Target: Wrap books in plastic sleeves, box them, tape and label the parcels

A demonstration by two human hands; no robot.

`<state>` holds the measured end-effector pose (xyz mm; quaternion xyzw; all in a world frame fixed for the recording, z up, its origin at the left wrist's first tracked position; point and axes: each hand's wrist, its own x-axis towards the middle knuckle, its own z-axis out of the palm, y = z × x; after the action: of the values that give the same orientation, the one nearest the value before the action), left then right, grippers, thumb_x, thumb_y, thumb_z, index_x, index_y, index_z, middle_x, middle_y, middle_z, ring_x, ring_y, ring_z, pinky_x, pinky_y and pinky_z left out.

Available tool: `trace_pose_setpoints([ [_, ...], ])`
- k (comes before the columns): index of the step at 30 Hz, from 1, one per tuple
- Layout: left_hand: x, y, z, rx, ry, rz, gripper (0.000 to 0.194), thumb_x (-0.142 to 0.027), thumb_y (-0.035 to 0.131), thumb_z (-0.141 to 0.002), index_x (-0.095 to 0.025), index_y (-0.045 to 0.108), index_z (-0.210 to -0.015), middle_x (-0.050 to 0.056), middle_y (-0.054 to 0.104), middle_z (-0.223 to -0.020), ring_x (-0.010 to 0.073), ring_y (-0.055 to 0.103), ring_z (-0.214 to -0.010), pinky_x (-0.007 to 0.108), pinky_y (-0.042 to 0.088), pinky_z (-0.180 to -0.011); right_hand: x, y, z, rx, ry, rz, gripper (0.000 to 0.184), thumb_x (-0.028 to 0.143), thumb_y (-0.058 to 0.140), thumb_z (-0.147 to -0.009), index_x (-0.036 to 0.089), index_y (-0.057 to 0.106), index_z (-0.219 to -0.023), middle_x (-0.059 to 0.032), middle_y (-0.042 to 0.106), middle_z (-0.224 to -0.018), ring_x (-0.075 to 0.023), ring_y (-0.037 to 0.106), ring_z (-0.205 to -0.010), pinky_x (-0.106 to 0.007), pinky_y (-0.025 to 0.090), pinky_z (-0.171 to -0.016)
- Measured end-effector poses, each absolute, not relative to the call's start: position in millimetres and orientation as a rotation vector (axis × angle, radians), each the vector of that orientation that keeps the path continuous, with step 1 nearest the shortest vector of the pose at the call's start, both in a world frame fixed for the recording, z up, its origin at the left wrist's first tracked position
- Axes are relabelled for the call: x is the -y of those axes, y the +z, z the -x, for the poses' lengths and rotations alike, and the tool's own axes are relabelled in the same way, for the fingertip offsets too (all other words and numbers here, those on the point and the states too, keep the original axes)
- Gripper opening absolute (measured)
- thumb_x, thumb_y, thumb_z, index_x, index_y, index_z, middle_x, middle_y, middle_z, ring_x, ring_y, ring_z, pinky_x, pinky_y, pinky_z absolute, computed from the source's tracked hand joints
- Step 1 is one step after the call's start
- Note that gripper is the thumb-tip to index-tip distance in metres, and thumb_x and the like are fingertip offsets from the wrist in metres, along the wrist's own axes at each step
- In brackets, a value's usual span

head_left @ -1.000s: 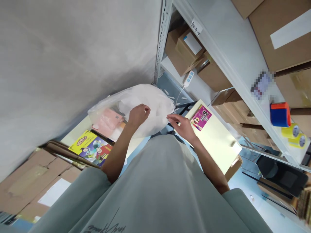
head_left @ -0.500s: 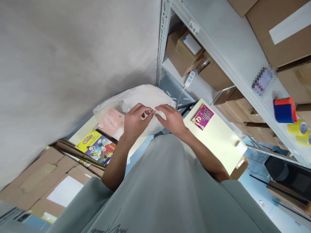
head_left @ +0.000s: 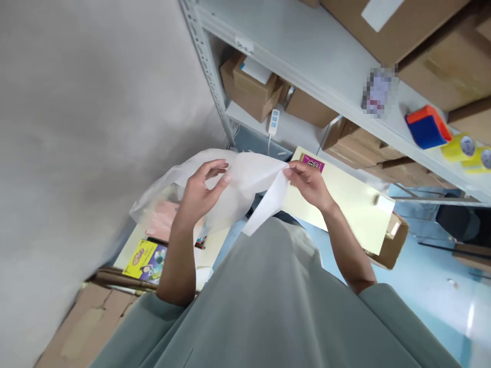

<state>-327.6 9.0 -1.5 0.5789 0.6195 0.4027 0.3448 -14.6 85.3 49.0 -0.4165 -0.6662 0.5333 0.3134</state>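
Right hand (head_left: 309, 185) now sits apart from left hand (head_left: 200, 193), fingertips pinching white plastic (head_left: 249, 171) by its edge; left's fingers half-spread, seemingly empty, so hold's one-sided.

Head view: worn on the person's head, facing forward and steeply down.
Grey-green cloth shirt (head_left: 264, 306): nearest, filling the bottom middle.
Left hand (head_left: 201, 191) and right hand (head_left: 309, 186): close, around mid-height.
Pale-yellow rectangular surface (head_left: 345, 209): seen from above, its right end within frame.
White metal shelf (head_left: 307, 46): aslant across the upper right.
Grey wall (head_left: 95, 102): fills the upper left.
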Motion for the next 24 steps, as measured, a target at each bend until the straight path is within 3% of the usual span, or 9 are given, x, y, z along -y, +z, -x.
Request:
trace_pose_setpoints([
  [5,-45.4,-25.3,273.1,-1.470,0.767,-1.409,0.075,-0.076,0.064,-0.104,-0.022,0.064,-0.156,0.018,0.070,-0.160,0.0345,0.074,-0.137,0.047,0.066,-0.110,-71.5,38.9,-51.7,1.515,1.391,1.225,0.047,0.073,0.074,-0.106,0.026,0.080,-0.102,-0.0013,0.073,-0.095,-0.0180,0.067,-0.086,-0.031,0.059,-0.080],
  [8,-63.4,-31.7,225.4,-1.337,0.764,-1.333,0.072,-0.077,0.063,-0.105,-0.022,0.068,-0.150,0.016,0.076,-0.150,0.0322,0.076,-0.132,0.042,0.068,-0.104,-60.0,31.6,-92.6,1.377,1.388,1.301,0.047,0.073,0.076,-0.104,0.026,0.078,-0.098,-0.0011,0.071,-0.093,-0.0182,0.066,-0.086,-0.032,0.060,-0.083],
  [13,-81.8,-40.5,142.4,-1.311,0.856,-1.223,0.069,-0.076,0.077,-0.094,-0.020,0.072,-0.135,0.010,0.082,-0.125,0.0279,0.080,-0.111,0.038,0.072,-0.090,-43.4,14.8,-162.8,1.170,1.447,1.341,0.052,0.076,0.080,-0.098,0.025,0.076,-0.096,-0.0016,0.073,-0.096,-0.0196,0.069,-0.094,-0.035,0.064,-0.096],
  [19,-91.3,-47.4,45.9,-1.431,0.975,-1.184,0.037,-0.048,0.079,-0.086,-0.020,0.077,-0.111,0.006,0.083,-0.111,0.0251,0.080,-0.102,0.032,0.071,-0.078,-24.4,-23.5,-248.2,0.888,1.539,1.334,0.054,0.079,0.083,-0.092,0.026,0.077,-0.097,-0.0027,0.077,-0.101,-0.0220,0.073,-0.099,-0.039,0.064,-0.101],
  [21,-94.5,-50.4,15.1,-1.469,0.996,-1.213,0.029,-0.037,0.078,-0.080,-0.021,0.077,-0.104,0.005,0.083,-0.105,0.0245,0.080,-0.099,0.030,0.070,-0.076,-17.7,-38.5,-277.3,0.760,1.589,1.342,0.059,0.084,0.080,-0.092,0.028,0.079,-0.109,-0.0042,0.081,-0.106,-0.0241,0.076,-0.102,-0.040,0.064,-0.101],
  [24,-97.6,-57.5,-27.2,-1.545,1.019,-1.277,0.027,-0.030,0.073,-0.076,-0.021,0.078,-0.100,0.004,0.082,-0.098,0.0225,0.079,-0.090,0.029,0.068,-0.072,-5.5,-57.0,-321.3,0.615,1.684,1.365,0.083,0.099,0.062,-0.093,0.028,0.078,-0.133,-0.0095,0.084,-0.122,-0.0293,0.080,-0.113,-0.045,0.065,-0.104],
])
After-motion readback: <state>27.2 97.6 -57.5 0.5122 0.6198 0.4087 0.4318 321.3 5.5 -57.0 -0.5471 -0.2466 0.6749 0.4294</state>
